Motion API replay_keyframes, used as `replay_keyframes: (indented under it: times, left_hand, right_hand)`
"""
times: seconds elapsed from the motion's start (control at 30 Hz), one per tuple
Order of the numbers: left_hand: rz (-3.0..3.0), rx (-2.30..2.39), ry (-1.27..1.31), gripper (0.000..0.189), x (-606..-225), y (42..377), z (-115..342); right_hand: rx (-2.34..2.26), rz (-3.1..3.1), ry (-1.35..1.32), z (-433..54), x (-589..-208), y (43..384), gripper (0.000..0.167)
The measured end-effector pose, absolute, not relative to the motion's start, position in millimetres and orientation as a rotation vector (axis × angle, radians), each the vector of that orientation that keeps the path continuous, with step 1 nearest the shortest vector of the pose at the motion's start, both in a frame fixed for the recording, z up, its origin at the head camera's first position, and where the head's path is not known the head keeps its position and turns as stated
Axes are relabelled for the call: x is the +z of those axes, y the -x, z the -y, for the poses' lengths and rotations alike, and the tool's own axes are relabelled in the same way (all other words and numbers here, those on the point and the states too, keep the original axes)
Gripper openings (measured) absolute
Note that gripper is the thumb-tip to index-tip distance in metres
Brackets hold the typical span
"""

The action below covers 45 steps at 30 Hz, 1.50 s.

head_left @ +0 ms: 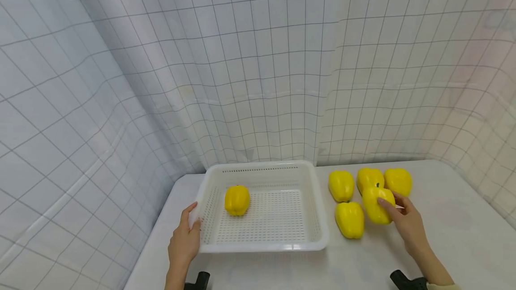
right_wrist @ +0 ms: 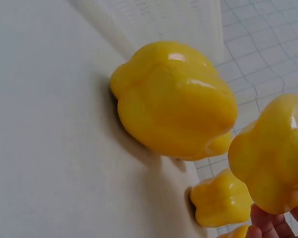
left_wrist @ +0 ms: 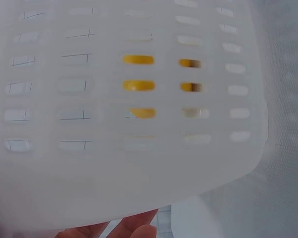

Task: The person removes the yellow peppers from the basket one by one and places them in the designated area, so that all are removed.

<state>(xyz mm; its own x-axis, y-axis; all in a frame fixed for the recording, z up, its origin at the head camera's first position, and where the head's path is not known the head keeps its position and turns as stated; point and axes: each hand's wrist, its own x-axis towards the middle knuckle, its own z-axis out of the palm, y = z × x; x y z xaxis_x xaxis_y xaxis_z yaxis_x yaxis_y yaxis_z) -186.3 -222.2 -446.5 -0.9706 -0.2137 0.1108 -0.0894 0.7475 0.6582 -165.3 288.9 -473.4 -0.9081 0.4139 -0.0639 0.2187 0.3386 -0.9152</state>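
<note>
My right hand (head_left: 409, 225) grips a yellow bell pepper (head_left: 376, 205), thumb on its top side and fingers round its right. That pepper (right_wrist: 273, 153) appears raised off the table in the right wrist view, fingertips against its lower end. At the left, my left hand (head_left: 184, 240) holds the side rim of a white plastic basket (head_left: 264, 248). In the left wrist view, fingertips (left_wrist: 145, 231) show past the edge of its slotted wall (left_wrist: 104, 168). One yellow bell pepper (head_left: 237, 200) stands inside the basket, towards its left.
Several more yellow bell peppers lie right of the basket: a front one (head_left: 350, 220), one behind it (head_left: 341, 185), and a far pair (head_left: 370, 178). The white table (head_left: 447, 218) ends at a checked curtain (head_left: 262, 79) hung behind and along both sides.
</note>
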Motion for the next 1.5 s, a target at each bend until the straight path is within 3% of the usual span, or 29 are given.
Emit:
replay_keyframes:
  times: [0.97, 1.5]
  left_hand:
    - [2.774, -1.026, -0.264, 0.047, -449, 187, 224]
    - [2.771, -1.036, -0.256, 0.047, -449, 188, 223]
  right_hand:
    - [1.619, 2.606, 0.645, -309, -503, 172, 0.095]
    - [1.588, 2.692, 0.644, -315, -500, 171, 0.103]
